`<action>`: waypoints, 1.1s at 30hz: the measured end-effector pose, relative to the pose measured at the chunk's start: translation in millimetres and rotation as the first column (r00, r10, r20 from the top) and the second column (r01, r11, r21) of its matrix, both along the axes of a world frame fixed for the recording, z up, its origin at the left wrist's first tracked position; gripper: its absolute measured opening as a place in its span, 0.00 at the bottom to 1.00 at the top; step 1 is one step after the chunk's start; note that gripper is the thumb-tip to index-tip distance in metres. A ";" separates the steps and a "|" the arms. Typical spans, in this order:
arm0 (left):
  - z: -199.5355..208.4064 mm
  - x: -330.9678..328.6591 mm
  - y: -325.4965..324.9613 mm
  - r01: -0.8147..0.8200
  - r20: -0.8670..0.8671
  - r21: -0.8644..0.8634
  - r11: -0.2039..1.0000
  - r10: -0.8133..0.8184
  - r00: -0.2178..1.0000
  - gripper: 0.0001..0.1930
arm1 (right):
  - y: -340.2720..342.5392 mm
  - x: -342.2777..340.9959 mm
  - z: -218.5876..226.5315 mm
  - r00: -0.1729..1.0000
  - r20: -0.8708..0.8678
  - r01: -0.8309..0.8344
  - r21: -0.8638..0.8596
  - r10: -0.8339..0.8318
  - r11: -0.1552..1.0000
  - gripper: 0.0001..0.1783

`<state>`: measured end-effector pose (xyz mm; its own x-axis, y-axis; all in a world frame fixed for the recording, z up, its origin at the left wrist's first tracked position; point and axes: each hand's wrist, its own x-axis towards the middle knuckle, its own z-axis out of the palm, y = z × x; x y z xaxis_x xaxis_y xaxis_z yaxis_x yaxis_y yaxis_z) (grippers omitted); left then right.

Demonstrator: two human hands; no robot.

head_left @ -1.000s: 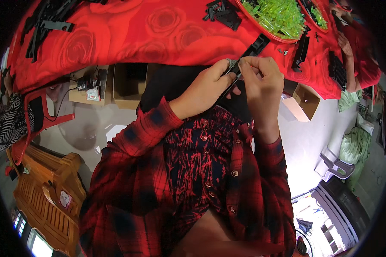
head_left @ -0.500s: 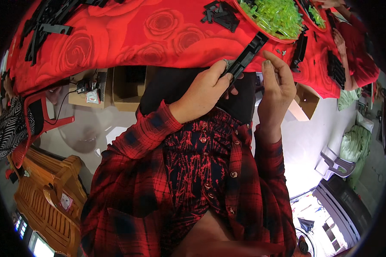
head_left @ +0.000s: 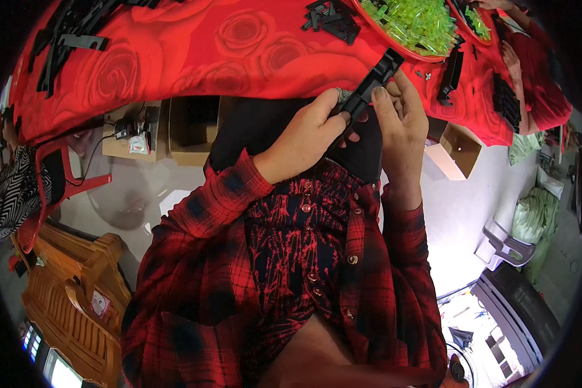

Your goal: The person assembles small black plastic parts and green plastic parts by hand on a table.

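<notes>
A long black plastic part (head_left: 370, 85), hollow along its upper side, slants up to the right just off the table edge. Around its lower half is my left hand (head_left: 310, 132), the thumb lying along its side. My right hand (head_left: 401, 116) grips the same part nearer its upper end, thumb on one side and fingers behind. Whether a smaller piece sits between the right thumb and the part cannot be seen. Just beyond the part's tip stands a red-rimmed tray (head_left: 404, 53) heaped with yellow-green translucent plastic pieces (head_left: 414, 24).
Small black pieces (head_left: 333, 22) lie on the red rose-patterned tablecloth (head_left: 174, 58). Longer black parts (head_left: 77, 42) pile up at far left, and others (head_left: 451, 77) lie right. Another person's arm (head_left: 514, 71) is at the right. Cardboard boxes (head_left: 194, 156) stand below the table.
My right hand has moved left and closed onto the black part's upper half; before, it was apart to the right. My left hand keeps its hold.
</notes>
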<state>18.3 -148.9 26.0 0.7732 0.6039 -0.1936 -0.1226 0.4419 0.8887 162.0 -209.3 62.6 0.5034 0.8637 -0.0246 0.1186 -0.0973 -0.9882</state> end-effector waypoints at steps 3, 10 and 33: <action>-5.1 1.0 -0.3 -0.015 0.036 -0.061 0.998 0.017 0.999 0.07 | -1.5 -2.2 -3.8 0.996 0.085 0.007 0.002 -0.008 1.000 0.29; -3.5 2.0 -1.8 -0.065 0.042 -0.092 0.994 0.069 0.997 0.10 | -3.4 -6.1 -7.9 0.963 0.269 -0.032 0.073 0.011 0.997 0.29; -2.2 -10.7 -11.1 0.007 0.216 -0.195 0.981 0.036 0.976 0.09 | -28.7 -40.9 -13.1 0.925 0.362 0.017 0.269 -0.118 0.963 0.34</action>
<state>7.6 -160.0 23.8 0.8011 0.5829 -0.1362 -0.3107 0.5994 0.7377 121.1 -238.0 49.5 0.4896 0.7783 0.3931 0.4841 0.1323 -0.8649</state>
